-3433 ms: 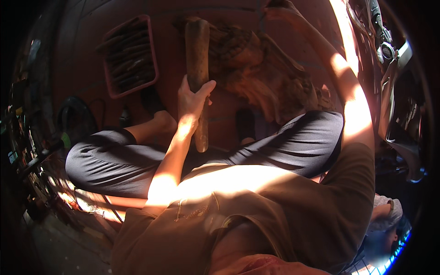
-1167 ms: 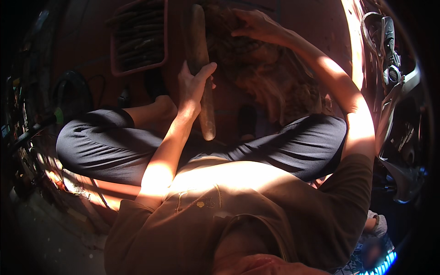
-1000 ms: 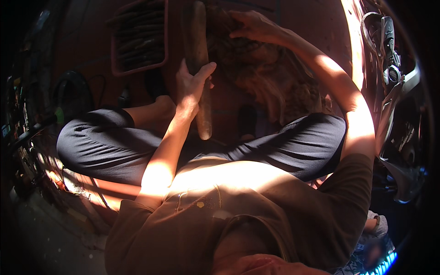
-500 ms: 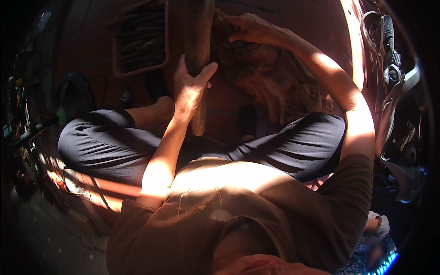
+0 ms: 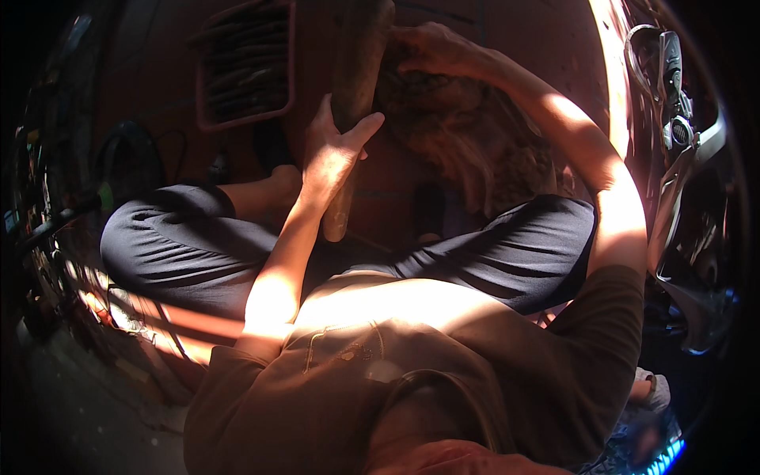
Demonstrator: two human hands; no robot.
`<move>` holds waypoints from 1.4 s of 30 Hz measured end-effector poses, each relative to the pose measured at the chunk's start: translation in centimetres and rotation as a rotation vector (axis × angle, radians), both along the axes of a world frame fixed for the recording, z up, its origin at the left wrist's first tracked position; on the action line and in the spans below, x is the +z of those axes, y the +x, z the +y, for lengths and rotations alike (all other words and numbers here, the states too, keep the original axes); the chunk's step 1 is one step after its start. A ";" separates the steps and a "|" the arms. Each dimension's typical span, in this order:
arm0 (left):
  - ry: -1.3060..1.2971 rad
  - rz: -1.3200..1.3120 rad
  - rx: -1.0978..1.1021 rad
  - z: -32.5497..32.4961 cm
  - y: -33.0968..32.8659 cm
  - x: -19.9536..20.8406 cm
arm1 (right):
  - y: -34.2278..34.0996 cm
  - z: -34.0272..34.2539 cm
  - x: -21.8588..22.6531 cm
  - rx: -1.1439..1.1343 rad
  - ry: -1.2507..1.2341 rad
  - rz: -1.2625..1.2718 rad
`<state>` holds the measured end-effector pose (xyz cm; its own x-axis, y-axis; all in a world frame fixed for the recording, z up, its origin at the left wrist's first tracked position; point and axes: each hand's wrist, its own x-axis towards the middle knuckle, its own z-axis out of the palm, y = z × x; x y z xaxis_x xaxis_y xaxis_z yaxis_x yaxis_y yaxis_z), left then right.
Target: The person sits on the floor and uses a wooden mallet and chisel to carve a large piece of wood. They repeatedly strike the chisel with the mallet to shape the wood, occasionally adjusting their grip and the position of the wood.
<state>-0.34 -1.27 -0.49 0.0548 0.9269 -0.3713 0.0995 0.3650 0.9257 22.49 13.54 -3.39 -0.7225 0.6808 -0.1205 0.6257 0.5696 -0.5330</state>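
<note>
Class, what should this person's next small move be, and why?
Probably to shift the right hand slightly rightward: it looks very close to the far, thicker end of the club-like stick that the left hand grips. Both are by the brown, lumpy heap; shadow hides whether the right hand holds anything.

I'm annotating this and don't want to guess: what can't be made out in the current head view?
In the head view:
Left hand: most fingers hidden behind the club.
Right hand: deep shadow hides whether it touches the club or the brown pile.
The brown pile: shadow obscures its material.
Pink basket: far rim partly cut off by the upper edge.
</note>
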 end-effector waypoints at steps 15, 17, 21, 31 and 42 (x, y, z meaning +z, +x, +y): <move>-0.104 -0.308 0.136 0.0 -0.6 0.8 | 0.5 0.3 -1.1 -0.080 0.117 -0.021; -0.108 -0.291 0.160 0.3 -1.1 0.3 | 1.0 -0.3 -1.9 -0.218 0.134 0.051; -0.105 -0.291 0.179 0.3 -0.7 0.4 | 1.2 -0.7 -1.4 -0.307 0.115 0.114; -0.022 -0.190 0.120 0.1 -0.4 1.1 | 0.7 -0.5 -1.4 -0.127 0.073 0.120; 0.026 -0.134 0.110 0.1 -0.4 1.3 | 0.1 -0.9 -1.4 -0.155 0.077 0.097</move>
<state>-0.74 -1.17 0.79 -0.0002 0.9392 -0.3434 -0.0650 0.3426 0.9372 22.61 12.69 -4.83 -0.6136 0.7896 0.0012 0.6569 0.5113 -0.5541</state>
